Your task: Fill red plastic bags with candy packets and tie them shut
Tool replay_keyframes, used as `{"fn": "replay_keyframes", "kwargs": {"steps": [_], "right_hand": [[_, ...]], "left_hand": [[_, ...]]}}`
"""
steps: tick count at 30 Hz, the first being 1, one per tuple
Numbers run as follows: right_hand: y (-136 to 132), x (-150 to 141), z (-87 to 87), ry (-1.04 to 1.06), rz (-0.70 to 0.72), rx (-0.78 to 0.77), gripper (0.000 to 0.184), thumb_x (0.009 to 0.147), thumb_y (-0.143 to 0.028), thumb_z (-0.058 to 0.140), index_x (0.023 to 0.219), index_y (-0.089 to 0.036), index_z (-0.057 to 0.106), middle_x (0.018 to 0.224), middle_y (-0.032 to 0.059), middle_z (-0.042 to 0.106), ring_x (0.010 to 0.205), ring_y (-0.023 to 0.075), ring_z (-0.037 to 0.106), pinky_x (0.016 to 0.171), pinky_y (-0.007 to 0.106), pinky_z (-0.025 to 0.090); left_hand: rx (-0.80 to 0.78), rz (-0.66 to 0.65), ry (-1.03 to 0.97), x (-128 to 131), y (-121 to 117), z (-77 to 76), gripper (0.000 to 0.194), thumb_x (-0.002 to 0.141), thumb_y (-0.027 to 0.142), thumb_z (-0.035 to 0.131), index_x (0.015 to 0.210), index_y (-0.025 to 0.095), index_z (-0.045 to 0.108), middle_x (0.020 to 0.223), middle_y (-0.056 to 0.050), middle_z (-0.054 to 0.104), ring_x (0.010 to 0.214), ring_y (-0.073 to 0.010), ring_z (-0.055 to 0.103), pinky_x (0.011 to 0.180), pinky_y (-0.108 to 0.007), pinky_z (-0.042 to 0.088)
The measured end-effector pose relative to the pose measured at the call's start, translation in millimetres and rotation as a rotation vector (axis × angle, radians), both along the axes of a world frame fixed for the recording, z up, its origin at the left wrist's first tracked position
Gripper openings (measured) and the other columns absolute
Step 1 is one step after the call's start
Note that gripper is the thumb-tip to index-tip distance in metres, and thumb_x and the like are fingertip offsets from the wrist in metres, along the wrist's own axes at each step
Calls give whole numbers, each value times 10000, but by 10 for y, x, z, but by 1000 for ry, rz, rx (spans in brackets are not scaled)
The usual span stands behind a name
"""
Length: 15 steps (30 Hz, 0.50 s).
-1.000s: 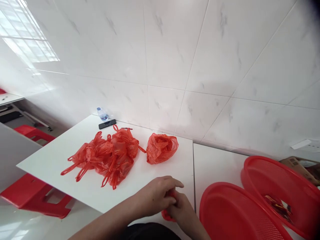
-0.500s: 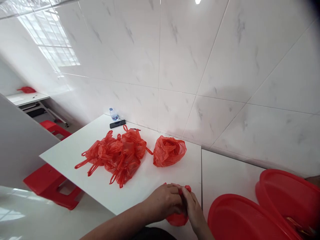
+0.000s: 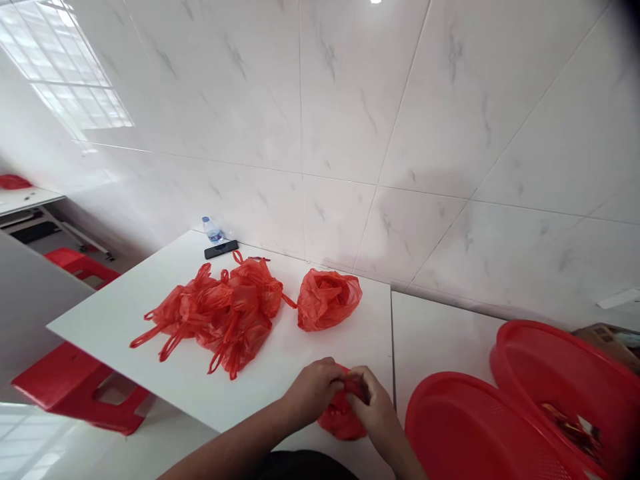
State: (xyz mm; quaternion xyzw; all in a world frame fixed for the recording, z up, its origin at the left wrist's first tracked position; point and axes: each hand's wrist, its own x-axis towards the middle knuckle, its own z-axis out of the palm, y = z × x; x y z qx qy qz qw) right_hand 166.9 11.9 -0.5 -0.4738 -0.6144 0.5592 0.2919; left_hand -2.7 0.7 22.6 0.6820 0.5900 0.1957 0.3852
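Observation:
A red plastic bag (image 3: 341,419) is between my two hands near the table's front edge. My left hand (image 3: 314,392) pinches its top from the left, fingers curled in. On the other side my right hand (image 3: 373,405) grips the top of the same bag between thumb and fingers. What the bag contains is hidden. Beyond my hands sits another red plastic bag (image 3: 329,300), its mouth loosely gathered. To its left lies a pile of red plastic bags (image 3: 235,303) with handle loops sticking out.
At the right stand a red plastic basket (image 3: 450,427) and a second red basket (image 3: 530,340) with small wrapped items inside. A water bottle (image 3: 213,230) and a black phone (image 3: 221,250) are by the tiled wall. A red stool (image 3: 65,377) stands left of the white table (image 3: 165,393).
My hands have shifted from wrapping round the bag to pinching its top, and more of its body shows. The view has turned slightly right, bringing more of the far basket into sight.

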Motion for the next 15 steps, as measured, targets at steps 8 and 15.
{"fn": "replay_keyframes", "kwargs": {"steps": [8,15], "right_hand": [[160,6,-144,-115,-13,16,284,704,-301,541,937,-250,696,902,31,715,878,228,648,779,300,498],[279,29,-202,239,-50,-253,385,697,-481,679,952,-192,684,1003,91,709,970,274,647,870,364,517]], "left_hand": [[-5,91,12,6,-60,-14,130,773,197,581,809,225,703,847,3,636,811,-142,594,730,-219,433],[55,172,-23,-34,-119,30,221,757,210,605,965,252,668,835,31,653,735,-130,558,655,-208,411]]}}
